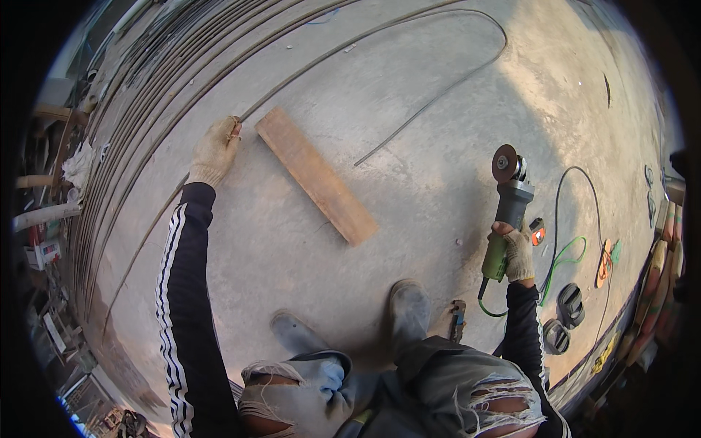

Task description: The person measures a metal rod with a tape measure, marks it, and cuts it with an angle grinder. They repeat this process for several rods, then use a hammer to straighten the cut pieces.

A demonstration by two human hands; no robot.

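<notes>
A gloved left hand (217, 151) clenches a long steel rod (292, 79), a wooden plank (318, 179) lying just to its right; the gloved right hand (518, 253) grasps a green angle grinder (514, 200), cutting disc (504, 163) ahead of that grip. A binding disc could kick back; a slipping hold could let the rod spring. No lettering is legible.

Grey conc. floor (431, 87), stained & scuffed. Sunlit patch (562, 80) upper R, warm-toned; mid-floor mostly in shade. L edge: jumbled clutter (51, 328) incl. timber ends (35, 181). R edge: poss. stacked sacks (659, 266), blurry.
</notes>
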